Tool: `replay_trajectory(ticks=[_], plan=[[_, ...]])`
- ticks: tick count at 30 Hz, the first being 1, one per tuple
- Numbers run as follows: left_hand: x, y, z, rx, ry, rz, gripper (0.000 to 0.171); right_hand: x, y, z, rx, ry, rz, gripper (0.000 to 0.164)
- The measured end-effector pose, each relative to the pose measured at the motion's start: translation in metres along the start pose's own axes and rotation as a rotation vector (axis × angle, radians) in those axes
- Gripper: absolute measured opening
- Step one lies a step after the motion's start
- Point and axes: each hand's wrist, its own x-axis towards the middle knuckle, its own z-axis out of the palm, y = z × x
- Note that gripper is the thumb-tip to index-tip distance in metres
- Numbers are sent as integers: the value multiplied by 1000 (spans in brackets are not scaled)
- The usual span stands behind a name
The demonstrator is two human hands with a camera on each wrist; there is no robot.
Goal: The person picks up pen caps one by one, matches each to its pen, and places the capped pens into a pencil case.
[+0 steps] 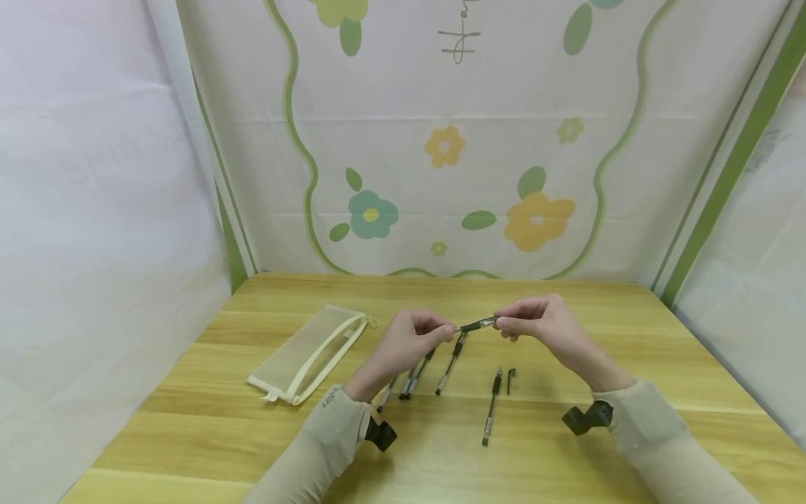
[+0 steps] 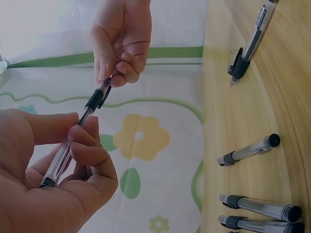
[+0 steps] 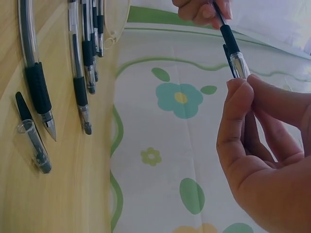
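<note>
Raised over the table, a clear-barrelled gel pen (image 1: 476, 325) with a black grip spans both hands. My left hand (image 1: 406, 343) holds its barrel, the rear end lying against the palm in the left wrist view. At the other end, my right hand (image 1: 550, 332) pinches the clear cap (image 3: 238, 64), whose black clip lies along the pen's grip. Below on the table lies an uncapped pen (image 1: 492, 406), its bare tip pointing away from me. A loose cap (image 1: 511, 380) is just right of it.
Several capped pens (image 1: 450, 364) lie side by side on the wooden table (image 1: 630, 448), partly hidden by the left hand. A pale mesh zipper pouch (image 1: 292, 353) rests at the left. Behind the table hangs a flower-printed cloth (image 1: 403, 154).
</note>
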Motion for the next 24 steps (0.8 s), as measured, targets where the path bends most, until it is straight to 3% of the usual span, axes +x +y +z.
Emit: replay_trajectory(ticks=[11,15,18,22,24], plan=[[0,5,4,-29,-18,-30,21,2,1,-7,11,3,13,27],[-6,21,3,-37,-43,-46,17,1,2,-9,-8,19,26,28],[-6,19,1,-49,-57,-49,16,1,3,-10,-17,34,43,30],[0,0,1,-55,-64,-60,18,3,5,-14,3,69,66,33],[0,-1,0,-54,-75,-63,18,6,6,-17,13,78,74,34]])
